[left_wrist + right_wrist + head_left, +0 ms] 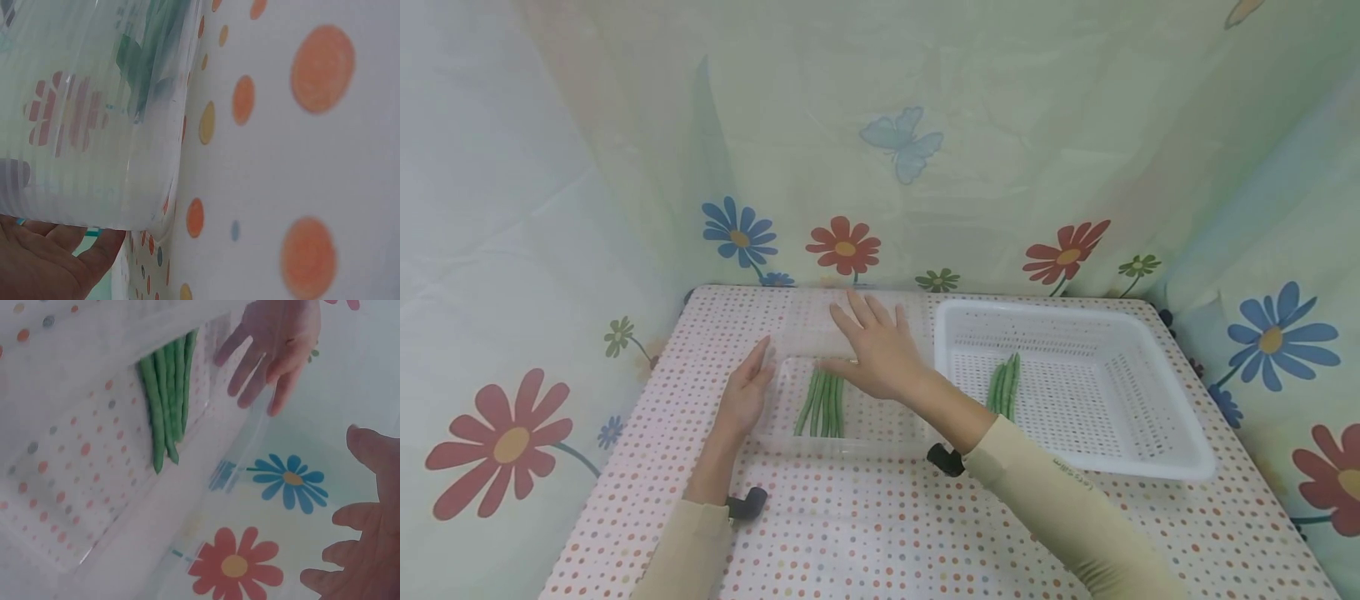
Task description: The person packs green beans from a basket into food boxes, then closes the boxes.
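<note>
while beans (822,405) lie inside the clear box (880,440), flanked by both hands.
left hand (747,392) flat against its left wall, fingers together; right hand (875,350) above, fingers spread.

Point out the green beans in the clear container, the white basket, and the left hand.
green beans (822,404), head view, middle of the bundle.
white basket (1157,454), head view, near right rim.
left hand (747,392), head view, back of the hand beside the container.

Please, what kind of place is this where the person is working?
Probably a small staged food-sorting workspace rather than a real kitchen. A table with a dotted cloth is enclosed by flower-printed curtains; green beans lie in a clear container, beside a white perforated basket.
</note>
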Tool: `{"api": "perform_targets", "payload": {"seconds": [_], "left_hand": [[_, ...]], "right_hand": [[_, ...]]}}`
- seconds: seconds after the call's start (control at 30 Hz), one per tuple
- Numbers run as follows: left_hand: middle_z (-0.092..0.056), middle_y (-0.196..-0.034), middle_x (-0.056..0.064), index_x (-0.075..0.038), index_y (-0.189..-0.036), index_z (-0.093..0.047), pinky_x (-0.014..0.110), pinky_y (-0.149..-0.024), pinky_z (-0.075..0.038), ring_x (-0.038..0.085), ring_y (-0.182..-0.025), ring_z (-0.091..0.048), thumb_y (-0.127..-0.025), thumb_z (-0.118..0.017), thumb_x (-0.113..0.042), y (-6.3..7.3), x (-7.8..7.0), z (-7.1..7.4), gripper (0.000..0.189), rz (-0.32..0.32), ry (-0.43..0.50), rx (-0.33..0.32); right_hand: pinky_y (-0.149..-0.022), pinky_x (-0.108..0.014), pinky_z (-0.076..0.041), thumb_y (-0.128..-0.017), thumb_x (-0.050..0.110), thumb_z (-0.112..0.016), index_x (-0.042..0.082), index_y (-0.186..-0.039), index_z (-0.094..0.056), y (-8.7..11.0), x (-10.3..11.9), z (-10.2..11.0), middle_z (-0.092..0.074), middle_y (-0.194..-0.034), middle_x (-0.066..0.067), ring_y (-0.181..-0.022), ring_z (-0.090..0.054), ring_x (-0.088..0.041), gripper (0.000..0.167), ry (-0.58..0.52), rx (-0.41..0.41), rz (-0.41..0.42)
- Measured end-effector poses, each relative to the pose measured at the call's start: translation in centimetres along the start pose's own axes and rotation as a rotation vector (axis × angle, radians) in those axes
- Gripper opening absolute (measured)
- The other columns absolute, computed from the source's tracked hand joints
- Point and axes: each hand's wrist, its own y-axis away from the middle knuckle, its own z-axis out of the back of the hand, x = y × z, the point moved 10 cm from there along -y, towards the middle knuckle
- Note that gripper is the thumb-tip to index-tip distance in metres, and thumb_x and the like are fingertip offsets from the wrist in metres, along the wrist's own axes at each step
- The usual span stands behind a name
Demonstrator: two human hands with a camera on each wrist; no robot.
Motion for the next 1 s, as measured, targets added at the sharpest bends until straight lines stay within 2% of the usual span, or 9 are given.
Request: {"api": "perform_targets", "payload": {"seconds": [0.13, 0.27, 0.37, 0.53, 0.73, 1.0], "left_hand": [[-0.025, -0.173, -0.008, -0.046, -0.162, -0.026, 0.048, -0.134, -0.015, 0.017, -0.162, -0.016, -0.113, -0.037, -0.035, 0.0, 0.3, 0.1, 0.051, 0.016, -0.011, -0.01], [-0.026, -0.173, -0.008, -0.042, -0.164, -0.025, 0.048, -0.134, -0.014, 0.017, -0.162, -0.016, -0.113, -0.037, -0.035, -0.1, 0.4, 0.0, 0.053, 0.023, -0.007, -0.008], [-0.026, -0.172, -0.007, -0.039, -0.165, -0.025, 0.048, -0.134, -0.014, 0.016, -0.162, -0.017, -0.113, -0.037, -0.035, 0.0, 0.2, 0.0, 0.053, 0.021, -0.01, -0.008], [-0.026, -0.172, -0.008, -0.043, -0.163, -0.027, 0.047, -0.134, -0.014, 0.015, -0.162, -0.017, -0.113, -0.038, -0.035, 0.0, 0.0, 0.1, 0.052, 0.018, -0.005, -0.01], [-0.025, -0.173, -0.006, -0.039, -0.164, -0.027, 0.047, -0.134, -0.013, 0.016, -0.163, -0.015, -0.113, -0.038, -0.033, 0.0, 0.0, 0.0, 0.052, 0.006, 0.025, 0.004], [-0.024, -0.173, -0.01, -0.045, -0.162, -0.026, 0.046, -0.134, -0.014, 0.014, -0.162, -0.015, -0.113, -0.037, -0.035, -0.1, 0.3, 0.1, 0.051, 0.027, 0.011, -0.01]], "right_hand": [[-0.127, -0.072, -0.011, -0.099, 0.064, -0.057, 0.023, -0.167, -0.025, 0.1, -1.0, 0.5, -0.011, -0.176, -0.009, -0.162, -0.015, -0.039, 0.085, -0.006, -0.001, -0.01], [-0.127, -0.072, -0.008, -0.099, 0.063, -0.059, 0.022, -0.167, -0.026, 0.3, -2.0, 0.8, -0.011, -0.176, -0.01, -0.162, -0.013, -0.039, 0.085, -0.023, -0.003, -0.001], [-0.127, -0.072, -0.007, -0.099, 0.063, -0.059, 0.021, -0.166, -0.028, 0.4, -2.7, 1.0, -0.012, -0.176, -0.011, -0.162, -0.014, -0.04, 0.085, -0.021, -0.008, 0.011], [-0.127, -0.073, -0.008, -0.1, 0.061, -0.058, 0.019, -0.166, -0.028, 0.6, -4.2, 1.2, -0.014, -0.175, -0.014, -0.16, -0.017, -0.042, 0.084, -0.021, -0.017, 0.006], [-0.128, -0.072, -0.004, -0.101, 0.061, -0.057, 0.019, -0.166, -0.029, 0.8, -5.8, 1.2, -0.012, -0.176, -0.014, -0.161, -0.014, -0.042, 0.082, -0.044, -0.013, -0.017], [-0.127, -0.073, -0.002, -0.101, 0.059, -0.058, 0.016, -0.165, -0.031, 1.2, -7.8, 1.9, -0.013, -0.175, -0.016, -0.16, -0.016, -0.044, 0.082, -0.033, -0.021, -0.036]]}}
